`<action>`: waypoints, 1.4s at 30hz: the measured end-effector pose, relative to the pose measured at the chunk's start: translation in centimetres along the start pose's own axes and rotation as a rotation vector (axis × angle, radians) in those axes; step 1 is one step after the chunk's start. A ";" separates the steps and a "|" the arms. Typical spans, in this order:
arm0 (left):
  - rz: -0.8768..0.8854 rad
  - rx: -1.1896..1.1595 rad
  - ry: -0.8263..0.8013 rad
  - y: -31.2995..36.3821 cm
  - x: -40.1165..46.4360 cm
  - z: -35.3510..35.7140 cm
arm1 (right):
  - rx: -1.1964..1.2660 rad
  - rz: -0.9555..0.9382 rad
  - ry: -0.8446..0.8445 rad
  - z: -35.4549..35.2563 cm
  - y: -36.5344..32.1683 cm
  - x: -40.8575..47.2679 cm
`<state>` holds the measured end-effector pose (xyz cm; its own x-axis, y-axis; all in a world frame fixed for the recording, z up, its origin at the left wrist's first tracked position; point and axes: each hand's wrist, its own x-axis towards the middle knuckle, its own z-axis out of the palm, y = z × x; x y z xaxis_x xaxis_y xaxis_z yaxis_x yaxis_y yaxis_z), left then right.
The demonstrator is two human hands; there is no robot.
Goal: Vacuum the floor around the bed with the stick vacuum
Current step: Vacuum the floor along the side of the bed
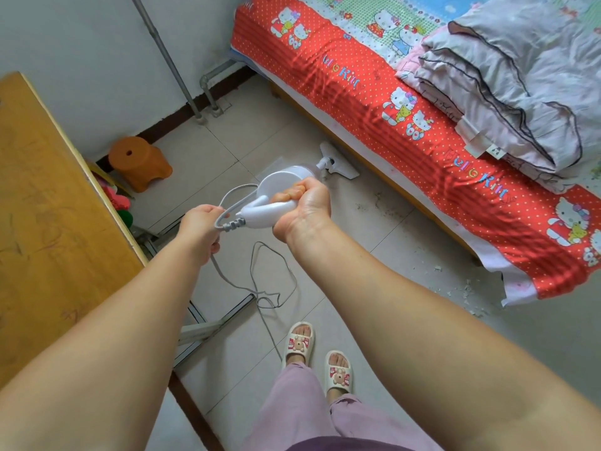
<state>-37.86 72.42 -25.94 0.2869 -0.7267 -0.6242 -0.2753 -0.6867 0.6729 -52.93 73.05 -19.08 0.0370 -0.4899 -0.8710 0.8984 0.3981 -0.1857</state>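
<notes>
Both hands (253,216) clenched, arms extended forward

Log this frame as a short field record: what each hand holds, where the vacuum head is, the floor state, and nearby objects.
right hand: right hand grips the stick vacuum by its handle
left hand: left hand holds the power cord
vacuum head: floor nozzle on the tiles at the bed edge
floor: debris scattered along the bedside; cord looped near the feet
nearby: orange stool by the wall, wooden desk on the left
</notes>
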 end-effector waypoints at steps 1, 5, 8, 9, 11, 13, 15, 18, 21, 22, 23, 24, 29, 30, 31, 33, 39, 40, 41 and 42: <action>-0.002 0.013 0.003 0.0 0.0 0.1 | 0.002 -0.006 0.010 -0.2 -0.2 0.2; 0.004 0.045 -0.002 -0.2 0.4 0.6 | -0.008 -0.033 0.063 -1.2 -0.6 0.9; 0.005 0.037 -0.014 -0.2 0.4 1.2 | -0.007 -0.051 0.094 -2.1 -0.7 1.2; 0.006 0.039 -0.018 -0.2 0.4 1.4 | -0.011 -0.053 0.102 -2.3 -0.8 1.2; 0.010 0.049 -0.027 -0.1 0.3 1.8 | -0.017 -0.058 0.120 -2.9 -0.9 1.2; 0.011 0.054 -0.038 -0.1 0.3 2.1 | -0.015 -0.061 0.130 -3.3 -1.0 1.0; 0.016 0.063 -0.049 0.0 0.1 2.6 | -0.014 -0.060 0.138 -3.8 -1.1 0.8; 0.027 0.068 -0.065 0.2 -0.2 3.3 | -0.009 -0.059 0.144 -4.5 -1.3 0.4; 0.029 0.073 -0.069 0.4 -0.7 4.0 | 0.015 -0.070 0.155 -4.9 -1.2 0.2; 0.028 0.074 -0.070 0.4 -0.9 4.1 | 0.018 -0.072 0.159 -5.1 -1.2 0.1; 0.027 0.075 -0.071 0.4 -1.1 4.2 | 0.022 -0.075 0.161 -5.2 -1.2 0.0; 0.028 0.078 -0.071 0.4 -1.2 4.3 | 0.025 -0.077 0.162 -5.3 -1.1 -0.1; 0.030 0.098 -0.066 0.2 -1.8 4.5 | 0.043 -0.073 0.166 -5.8 -0.8 -0.6; 0.031 0.098 -0.064 0.1 -2.0 4.6 | 0.044 -0.073 0.168 -5.9 -0.7 -0.8; 0.032 0.097 -0.061 0.0 -2.2 4.6 | 0.044 -0.073 0.170 -6.0 -0.7 -0.9; 0.033 0.099 -0.054 -0.1 -2.5 4.8 | 0.044 -0.072 0.176 -6.3 -0.8 -1.3; 0.052 0.127 -0.051 0.0 -3.6 5.3 | 0.034 -0.059 0.179 -6.6 -0.9 -2.5; 0.059 0.134 -0.050 0.0 -3.9 5.4 | 0.033 -0.056 0.179 -6.7 -1.0 -2.8; 0.066 0.142 -0.048 0.1 -4.1 5.5 | 0.031 -0.053 0.180 -6.8 -1.0 -3.0; 0.071 0.146 -0.047 0.1 -4.3 5.6 | 0.027 -0.050 0.180 -6.9 -1.1 -3.2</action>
<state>-44.22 75.33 -25.40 0.2198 -0.7711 -0.5976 -0.4244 -0.6271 0.6532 -57.00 79.51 -19.24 -0.0846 -0.3604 -0.9290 0.9088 0.3544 -0.2203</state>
